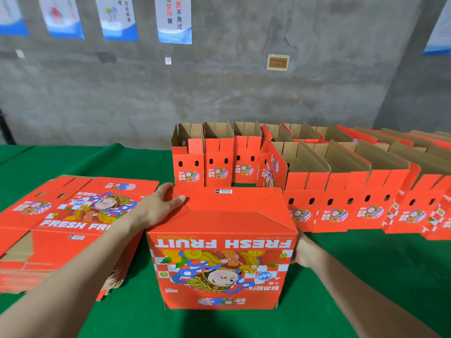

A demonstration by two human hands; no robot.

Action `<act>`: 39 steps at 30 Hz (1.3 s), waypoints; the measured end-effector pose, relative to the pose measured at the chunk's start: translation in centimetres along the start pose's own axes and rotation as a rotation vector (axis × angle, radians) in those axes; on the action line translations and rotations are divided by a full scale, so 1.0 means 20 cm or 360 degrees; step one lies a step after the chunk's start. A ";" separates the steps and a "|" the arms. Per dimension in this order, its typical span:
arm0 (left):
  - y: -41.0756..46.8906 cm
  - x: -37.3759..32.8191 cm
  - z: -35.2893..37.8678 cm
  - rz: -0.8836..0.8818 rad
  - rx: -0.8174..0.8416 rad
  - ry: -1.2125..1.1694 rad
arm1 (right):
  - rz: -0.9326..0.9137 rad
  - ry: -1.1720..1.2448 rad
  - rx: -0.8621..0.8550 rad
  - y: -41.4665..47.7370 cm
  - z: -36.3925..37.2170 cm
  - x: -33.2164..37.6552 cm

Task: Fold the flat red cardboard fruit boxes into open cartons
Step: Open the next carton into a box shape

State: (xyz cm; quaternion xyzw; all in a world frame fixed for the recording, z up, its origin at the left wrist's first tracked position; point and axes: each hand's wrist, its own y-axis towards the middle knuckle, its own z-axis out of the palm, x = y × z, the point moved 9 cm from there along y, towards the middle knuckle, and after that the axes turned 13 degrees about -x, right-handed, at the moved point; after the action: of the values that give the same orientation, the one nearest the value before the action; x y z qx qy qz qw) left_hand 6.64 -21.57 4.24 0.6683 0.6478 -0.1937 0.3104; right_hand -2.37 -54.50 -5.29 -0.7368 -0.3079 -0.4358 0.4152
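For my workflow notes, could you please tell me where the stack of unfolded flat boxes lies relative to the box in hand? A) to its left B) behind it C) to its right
A: the flat stack lies left of the upside-down box; opened cartons stand behind and right.

My left hand [162,207] reaches far, palm down, fingers straight; my right hand [303,252] sits nearer, fingers hidden.

1. A packing workshop: bare concrete wall [219,89] hung with notice posters [174,19].
2. A green-covered table [366,276] bears stacked flat boxes [73,215] at its left edge.
3. Folded cartons [341,179] line its far edge in rows.
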 end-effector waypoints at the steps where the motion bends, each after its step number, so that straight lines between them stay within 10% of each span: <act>1: -0.01 0.00 -0.02 0.0018 -0.0036 0.0011 | 0.0013 -0.0006 0.0013 -0.01 0.01 -0.02; 20: -0.10 0.13 -0.41 0.0112 -0.1118 -0.0514 | -0.0424 0.0291 0.0816 -0.06 0.07 0.45; 27: 0.01 0.34 -0.20 -0.0335 -0.0983 -0.1212 | -0.0720 -0.0043 0.0451 -0.13 0.02 0.51; 39: 0.01 0.15 0.04 -0.0132 -0.0677 -0.0606 | -0.1410 -0.0812 -0.0583 -0.16 0.16 0.43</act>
State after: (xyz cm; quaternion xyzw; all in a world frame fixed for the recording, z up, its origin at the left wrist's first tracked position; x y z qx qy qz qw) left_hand 7.25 -19.82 1.63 0.5129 0.6307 -0.1880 0.5513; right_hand -0.08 -49.41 2.70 -0.6792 -0.5990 -0.4230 -0.0314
